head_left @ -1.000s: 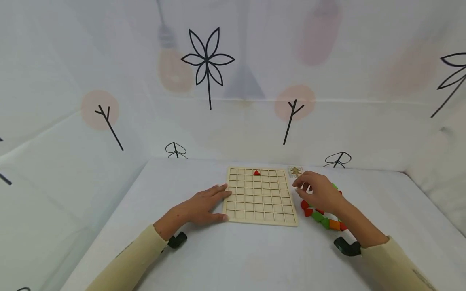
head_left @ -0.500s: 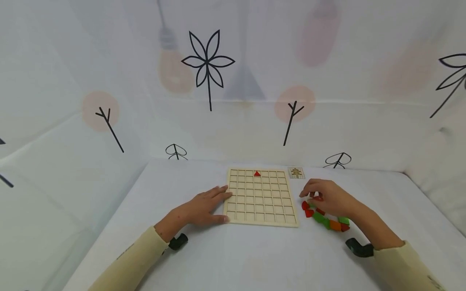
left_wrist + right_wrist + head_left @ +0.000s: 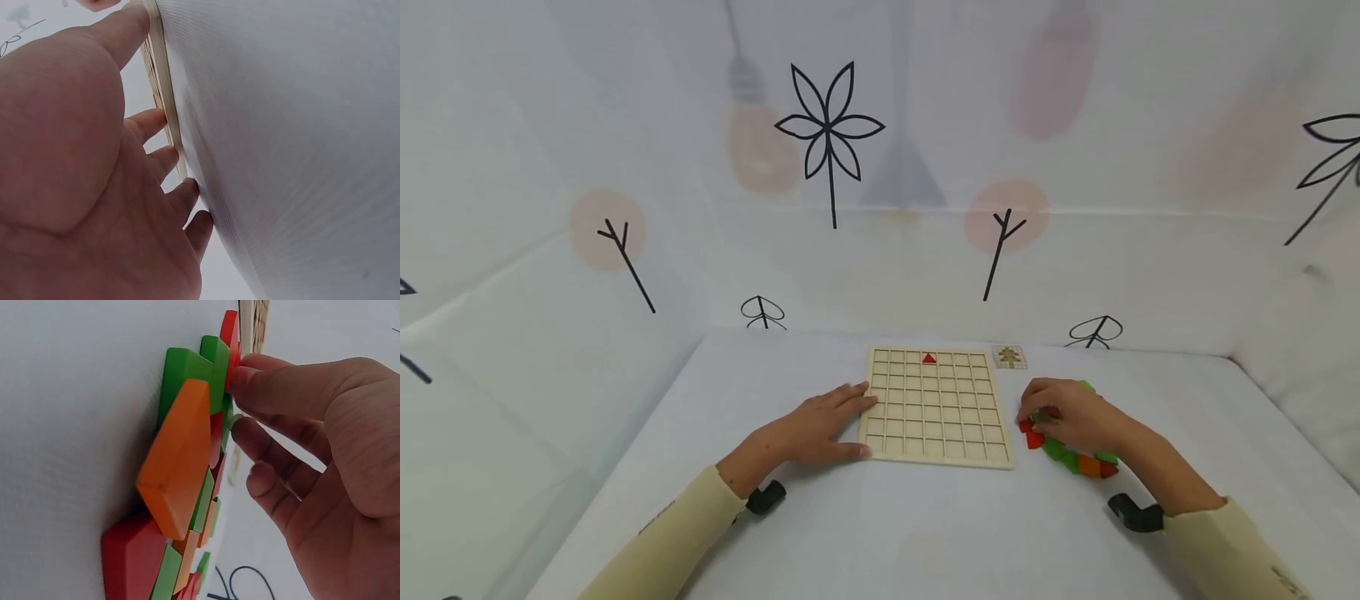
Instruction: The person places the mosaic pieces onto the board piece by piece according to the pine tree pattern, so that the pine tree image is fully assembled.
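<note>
A square wooden grid board lies flat on the table, a red triangle block in its top row. My left hand rests spread along the board's left edge, fingertips and thumb touching it; the left wrist view shows the same contact along its side. To the right of the board, my right hand is down over a cluster of coloured blocks. In the right wrist view its thumb and index finger pinch a red block at the cluster's far end. The hand hides part of the pile in the head view.
Green, orange and red blocks lie close together, with an orange block tilted over others. A small picture card with a tree pattern sits past the board's upper right corner. White patterned cloth walls stand behind the table.
My right hand has moved away from beside the card, right and down to the blocks, and its fingers have closed in on a red one. The left hand has stayed put.
</note>
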`<control>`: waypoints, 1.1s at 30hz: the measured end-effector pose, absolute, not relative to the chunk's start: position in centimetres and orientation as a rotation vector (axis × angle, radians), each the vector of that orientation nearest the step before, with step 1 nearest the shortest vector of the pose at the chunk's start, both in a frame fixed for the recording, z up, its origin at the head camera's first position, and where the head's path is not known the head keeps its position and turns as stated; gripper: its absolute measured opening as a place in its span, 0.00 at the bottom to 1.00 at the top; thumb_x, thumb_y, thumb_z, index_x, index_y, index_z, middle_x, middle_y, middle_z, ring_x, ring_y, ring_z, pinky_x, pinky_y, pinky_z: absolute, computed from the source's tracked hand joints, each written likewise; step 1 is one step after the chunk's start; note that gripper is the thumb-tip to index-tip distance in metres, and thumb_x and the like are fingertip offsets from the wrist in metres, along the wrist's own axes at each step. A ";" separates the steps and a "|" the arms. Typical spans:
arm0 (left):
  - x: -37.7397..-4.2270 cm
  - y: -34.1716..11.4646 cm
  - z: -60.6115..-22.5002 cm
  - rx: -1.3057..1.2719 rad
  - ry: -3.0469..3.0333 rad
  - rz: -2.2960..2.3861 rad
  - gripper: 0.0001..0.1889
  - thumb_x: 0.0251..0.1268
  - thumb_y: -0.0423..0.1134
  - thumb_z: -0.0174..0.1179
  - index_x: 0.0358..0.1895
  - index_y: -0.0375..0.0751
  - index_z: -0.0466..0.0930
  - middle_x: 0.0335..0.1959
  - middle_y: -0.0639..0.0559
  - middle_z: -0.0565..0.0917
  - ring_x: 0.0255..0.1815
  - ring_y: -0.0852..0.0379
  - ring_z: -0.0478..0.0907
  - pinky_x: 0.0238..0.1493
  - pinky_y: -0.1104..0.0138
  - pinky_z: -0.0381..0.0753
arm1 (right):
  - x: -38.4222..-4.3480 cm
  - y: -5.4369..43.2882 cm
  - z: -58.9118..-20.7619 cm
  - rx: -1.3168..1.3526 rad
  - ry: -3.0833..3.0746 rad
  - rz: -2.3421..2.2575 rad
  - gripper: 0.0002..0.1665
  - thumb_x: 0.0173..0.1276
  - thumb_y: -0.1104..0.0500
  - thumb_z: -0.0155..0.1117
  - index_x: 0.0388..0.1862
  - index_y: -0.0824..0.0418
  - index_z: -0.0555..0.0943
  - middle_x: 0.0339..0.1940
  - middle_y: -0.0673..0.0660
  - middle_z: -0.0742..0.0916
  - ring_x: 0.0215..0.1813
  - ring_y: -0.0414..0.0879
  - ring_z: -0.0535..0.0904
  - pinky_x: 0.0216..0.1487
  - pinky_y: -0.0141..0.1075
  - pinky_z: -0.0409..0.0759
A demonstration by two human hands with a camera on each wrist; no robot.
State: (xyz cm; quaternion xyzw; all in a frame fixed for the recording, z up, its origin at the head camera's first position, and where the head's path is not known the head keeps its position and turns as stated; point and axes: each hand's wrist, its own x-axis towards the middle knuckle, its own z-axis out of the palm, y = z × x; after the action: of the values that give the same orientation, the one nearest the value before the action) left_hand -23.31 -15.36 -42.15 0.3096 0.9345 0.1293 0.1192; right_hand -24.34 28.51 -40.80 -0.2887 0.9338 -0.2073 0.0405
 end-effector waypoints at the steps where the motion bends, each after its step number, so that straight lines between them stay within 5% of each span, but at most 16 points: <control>1: -23.3 -15.4 -42.2 0.907 2.731 0.379 0.43 0.76 0.65 0.59 0.87 0.56 0.54 0.89 0.54 0.48 0.89 0.44 0.45 0.81 0.41 0.56 | -24.4 28.5 -40.9 -0.890 2.864 -0.635 0.17 0.67 0.68 0.75 0.42 0.43 0.91 0.47 0.42 0.85 0.48 0.43 0.80 0.49 0.38 0.85; 8: -23.4 -15.4 -42.4 0.912 2.735 0.373 0.43 0.76 0.65 0.59 0.87 0.56 0.54 0.89 0.55 0.48 0.89 0.45 0.46 0.81 0.42 0.57 | -24.0 28.3 -41.0 -0.848 2.877 -0.637 0.15 0.66 0.67 0.77 0.45 0.48 0.92 0.45 0.45 0.84 0.38 0.41 0.76 0.38 0.30 0.80; 33: -23.5 -15.4 -42.4 0.917 2.740 0.357 0.44 0.76 0.65 0.59 0.87 0.56 0.53 0.89 0.55 0.48 0.89 0.45 0.45 0.81 0.41 0.56 | -24.4 27.5 -40.5 -0.761 2.873 -0.783 0.09 0.70 0.65 0.74 0.43 0.53 0.85 0.30 0.45 0.82 0.29 0.41 0.75 0.27 0.32 0.76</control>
State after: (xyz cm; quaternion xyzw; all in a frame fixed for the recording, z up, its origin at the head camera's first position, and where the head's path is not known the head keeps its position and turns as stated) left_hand -23.51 -15.36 -42.37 0.3130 0.9349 0.1219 0.1149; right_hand -24.40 27.50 -40.49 -0.2473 0.9343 -0.2546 0.0339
